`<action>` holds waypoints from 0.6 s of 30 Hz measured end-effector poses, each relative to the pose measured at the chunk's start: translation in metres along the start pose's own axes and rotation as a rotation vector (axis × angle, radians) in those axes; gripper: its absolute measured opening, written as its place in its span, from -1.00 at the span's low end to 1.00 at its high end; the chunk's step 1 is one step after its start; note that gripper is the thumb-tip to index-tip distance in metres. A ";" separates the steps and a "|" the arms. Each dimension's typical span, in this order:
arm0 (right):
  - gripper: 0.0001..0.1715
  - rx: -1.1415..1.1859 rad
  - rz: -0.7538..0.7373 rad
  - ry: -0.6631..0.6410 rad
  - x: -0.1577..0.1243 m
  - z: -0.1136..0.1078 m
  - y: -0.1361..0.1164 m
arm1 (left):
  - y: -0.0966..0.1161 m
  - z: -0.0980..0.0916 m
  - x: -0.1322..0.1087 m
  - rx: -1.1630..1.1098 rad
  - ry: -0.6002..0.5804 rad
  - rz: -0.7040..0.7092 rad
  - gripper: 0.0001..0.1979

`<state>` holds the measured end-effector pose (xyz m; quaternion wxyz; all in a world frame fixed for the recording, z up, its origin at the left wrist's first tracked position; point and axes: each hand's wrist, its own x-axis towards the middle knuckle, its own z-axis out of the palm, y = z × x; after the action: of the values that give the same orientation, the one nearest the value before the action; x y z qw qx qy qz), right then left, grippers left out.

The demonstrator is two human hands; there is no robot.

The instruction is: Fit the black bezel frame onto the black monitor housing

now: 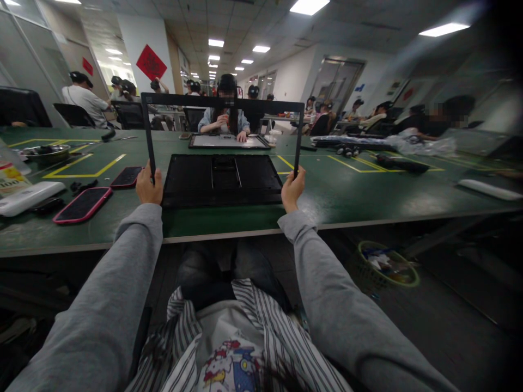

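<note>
A thin black rectangular frame, like a screen bezel (pixel 183 100), stands upright in front of me above the table edge. My left hand (pixel 149 186) is closed around its lower left side. On the opposite side, my right hand (pixel 293 189) grips the lower right of the bezel. Just beyond, a black rectangular back panel (pixel 186 177) with a recessed middle section lies on the green table (pixel 343 201). It shows through the bezel's opening. Whether the bezel's lower edge touches the panel, I cannot tell.
Phones with pink-red edges (pixel 83 206) and a white device (pixel 30 197) lie on the left, near a metal bowl (pixel 47 152). Across the table a person (pixel 224 117) sits behind a flat screen panel (pixel 229 141). Black parts (pixel 402 163) lie right; a basket (pixel 388 264) stands on the floor.
</note>
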<state>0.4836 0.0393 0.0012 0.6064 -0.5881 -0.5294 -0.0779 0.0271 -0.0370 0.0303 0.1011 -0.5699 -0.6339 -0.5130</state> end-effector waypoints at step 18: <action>-0.50 -0.051 -0.035 0.030 0.001 0.003 0.006 | -0.028 0.018 0.004 0.042 0.054 -0.015 -0.41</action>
<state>0.4863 0.0441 -0.0028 0.5977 -0.5928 -0.5282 -0.1109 0.0105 -0.0157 0.0102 0.1261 -0.5491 -0.6457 -0.5155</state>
